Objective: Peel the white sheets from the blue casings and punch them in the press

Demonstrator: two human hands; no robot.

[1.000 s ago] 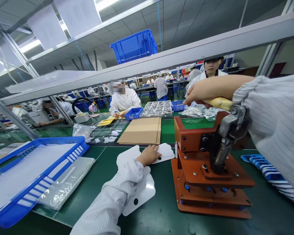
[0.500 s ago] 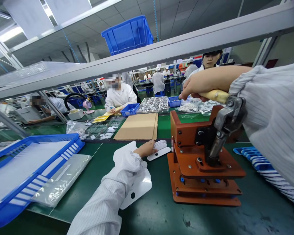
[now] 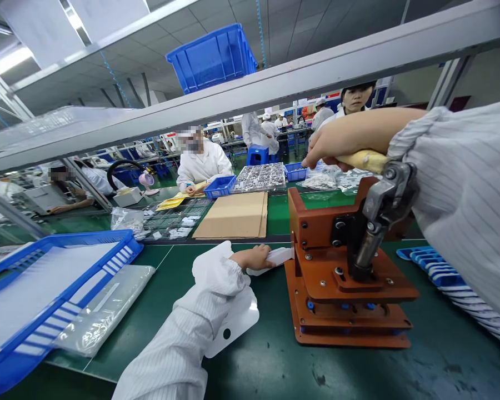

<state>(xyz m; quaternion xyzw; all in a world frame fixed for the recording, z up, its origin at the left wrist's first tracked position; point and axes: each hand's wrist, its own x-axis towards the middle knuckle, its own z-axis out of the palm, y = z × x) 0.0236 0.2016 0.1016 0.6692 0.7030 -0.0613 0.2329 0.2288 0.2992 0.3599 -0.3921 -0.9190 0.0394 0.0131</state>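
My left hand [image 3: 253, 258] lies on the green bench, fingers pressed on a white die-cut plastic piece [image 3: 277, 258] at the edge of the orange-brown metal toggle press [image 3: 329, 283]. Under my left sleeve lies a larger white sheet with a round hole [image 3: 238, 322]. My right hand [image 3: 327, 145] grips the yellow-wrapped lever handle [image 3: 364, 160] on top of the press. The press's steel linkage stands below that handle, and my sleeve hides the press's right side.
A blue basket [image 3: 54, 283] holding a white sheet and a plastic bag [image 3: 104, 311] lie to the left. A flat cardboard sheet [image 3: 233, 215] lies ahead. Stacked blue trays [image 3: 441, 278] sit to the right. Co-workers sit across the bench under a metal shelf rail.
My left hand has slid right toward the press, with the white piece now partly under it and nearer the press base. My right hand stays on the handle.
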